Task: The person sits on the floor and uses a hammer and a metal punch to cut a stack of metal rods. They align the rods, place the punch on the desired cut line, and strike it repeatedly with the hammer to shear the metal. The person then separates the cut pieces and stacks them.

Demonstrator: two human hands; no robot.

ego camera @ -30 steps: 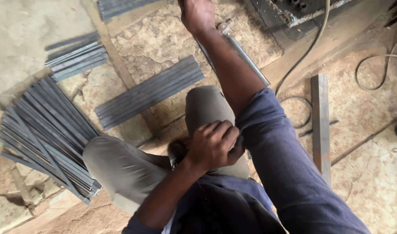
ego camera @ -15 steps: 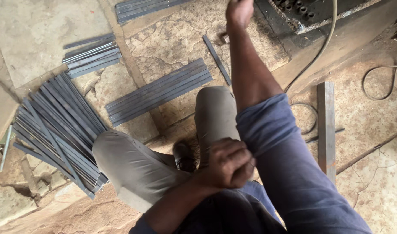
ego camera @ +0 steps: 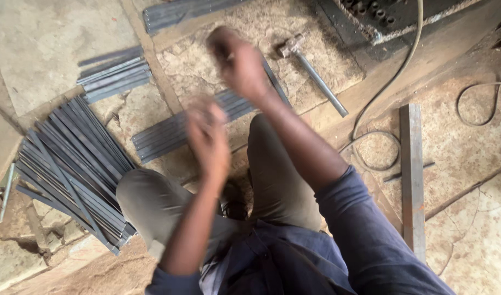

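- Where the blur allows, nearest the hands: row of flat metal strips (ego camera: 193,127), long axis running from lower left up to the right, lying on the floor under and between both hands.
- Right hand (ego camera: 242,64): smeared by motion, raised above the strips' upper end; fingers' spread cannot be told, nothing seen held.
- Left hand (ego camera: 208,139): blurred too, over the strips' middle; grip unclear.
- Right of the right fingers: hammer (ego camera: 311,72), handle slanting down-right.

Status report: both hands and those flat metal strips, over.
Left hand and right hand raised, motion-blurred, grip unclear. Row of strips lies on the floor just beneath them. Hammer to the right, strip pile to the left.
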